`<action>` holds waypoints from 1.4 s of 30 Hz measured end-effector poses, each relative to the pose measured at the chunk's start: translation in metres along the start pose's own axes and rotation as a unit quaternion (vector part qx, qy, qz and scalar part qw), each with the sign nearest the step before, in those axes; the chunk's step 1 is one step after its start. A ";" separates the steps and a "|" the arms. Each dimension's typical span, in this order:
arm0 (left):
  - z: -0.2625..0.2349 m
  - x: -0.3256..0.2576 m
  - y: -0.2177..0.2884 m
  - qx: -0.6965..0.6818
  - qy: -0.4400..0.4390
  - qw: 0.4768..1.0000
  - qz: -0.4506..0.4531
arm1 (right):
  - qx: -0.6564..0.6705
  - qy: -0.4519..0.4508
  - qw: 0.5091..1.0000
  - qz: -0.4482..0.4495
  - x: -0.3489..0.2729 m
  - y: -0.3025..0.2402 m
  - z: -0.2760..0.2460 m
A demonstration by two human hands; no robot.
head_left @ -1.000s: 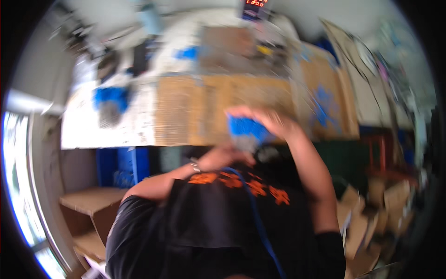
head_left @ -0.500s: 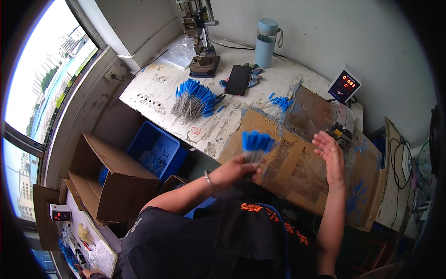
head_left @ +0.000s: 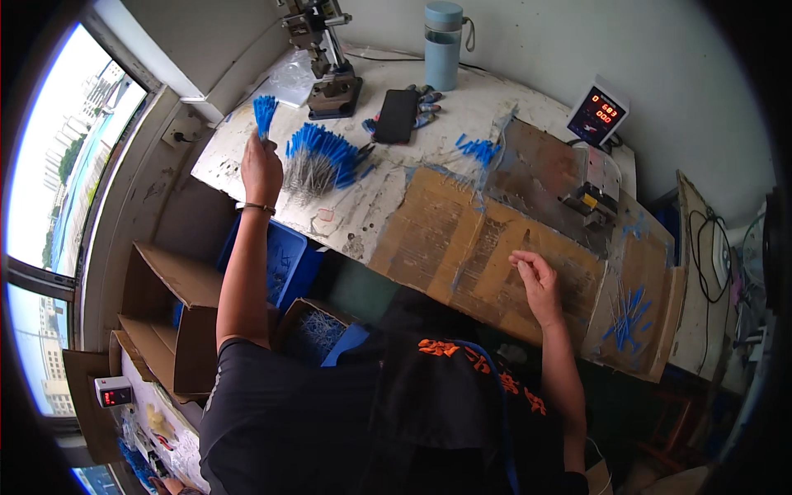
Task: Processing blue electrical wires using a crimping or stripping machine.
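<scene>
My left hand (head_left: 261,172) is closed around a bundle of thin wires with blue plastic ends (head_left: 265,114), blue ends upward. It is at the table's left part, beside a large pile of the same blue-ended wires (head_left: 318,157). My right hand (head_left: 538,289) is over the brown cardboard sheet (head_left: 429,223), fingers loosely bent, nothing visible in them. Right of it, loose blue-ended wires (head_left: 629,318) lie on another cardboard piece. A smaller group of these wires (head_left: 478,150) lies beyond the sheet.
A press stand (head_left: 334,87), a phone (head_left: 397,115), a blue bottle (head_left: 443,49) and a red-digit display box (head_left: 598,114) stand or lie on the table. A small machine (head_left: 596,190) is at right. Below left are a blue bin (head_left: 289,256) and cardboard boxes (head_left: 194,330).
My left hand has carried the wire bundle from in front of my chest to the far left of the table. My right hand has drawn nearer, its fingers more bent. The view has shifted.
</scene>
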State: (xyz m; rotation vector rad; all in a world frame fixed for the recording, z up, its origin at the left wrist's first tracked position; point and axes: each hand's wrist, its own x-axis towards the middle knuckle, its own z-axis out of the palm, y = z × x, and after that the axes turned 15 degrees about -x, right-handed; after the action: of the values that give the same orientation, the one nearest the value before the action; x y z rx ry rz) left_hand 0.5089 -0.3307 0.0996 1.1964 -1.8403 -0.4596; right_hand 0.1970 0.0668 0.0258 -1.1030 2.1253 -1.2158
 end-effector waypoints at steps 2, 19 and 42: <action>-0.003 -0.016 0.030 -0.038 -0.003 0.994 0.105 | 0.010 -0.013 0.999 -0.031 -0.001 0.004 0.000; -0.058 -0.161 0.062 -0.027 0.092 0.981 0.169 | 0.000 0.006 0.997 -0.081 -0.005 0.012 0.009; -0.004 -0.223 0.120 -0.592 -0.526 0.443 -0.419 | 0.216 -0.166 0.961 -0.046 -0.033 -0.074 0.026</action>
State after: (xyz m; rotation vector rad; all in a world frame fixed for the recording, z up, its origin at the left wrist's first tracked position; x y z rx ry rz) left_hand 0.4817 -0.0795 0.0807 0.5245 -0.7670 -2.9782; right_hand 0.2656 0.0593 0.0756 -1.1184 1.4846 -1.3451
